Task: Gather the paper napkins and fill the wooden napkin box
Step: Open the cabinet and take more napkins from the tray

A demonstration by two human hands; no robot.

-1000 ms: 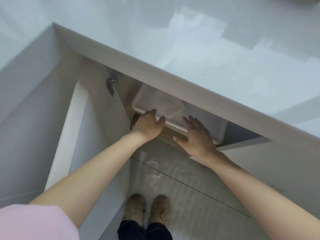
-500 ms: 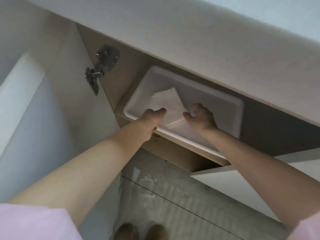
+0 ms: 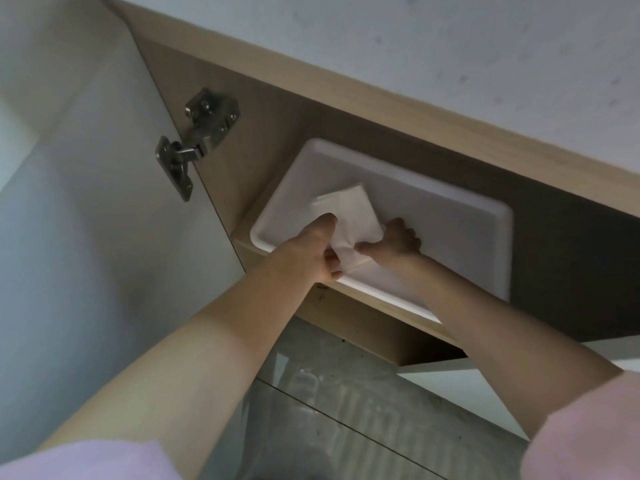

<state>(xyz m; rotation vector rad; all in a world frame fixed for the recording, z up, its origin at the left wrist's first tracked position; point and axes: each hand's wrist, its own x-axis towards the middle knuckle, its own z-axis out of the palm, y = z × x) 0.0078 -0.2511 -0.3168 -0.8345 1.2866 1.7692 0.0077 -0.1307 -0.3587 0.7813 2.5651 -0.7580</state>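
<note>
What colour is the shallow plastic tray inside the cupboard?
White, plain with no pattern: the shallow plastic tray shows best in the head view.

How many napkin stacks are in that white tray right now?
1. The napkin stack lies in the white tray on the cabinet shelf, gripped by the left hand and right hand. The hands may hide more.

- A tray (image 3: 450,216) sits on a shelf (image 3: 374,317) inside an open cabinet, under the tabletop (image 3: 450,57), its near rim along the shelf's front edge.
- A stack of napkins (image 3: 346,216) lies in the tray's left half.
- The left hand (image 3: 308,251) meets the stack's left side over the tray's near rim; the right hand (image 3: 394,239) meets its right side.
- A hinge (image 3: 194,140) sits on the cabinet's left wall, left of the tray.
</note>
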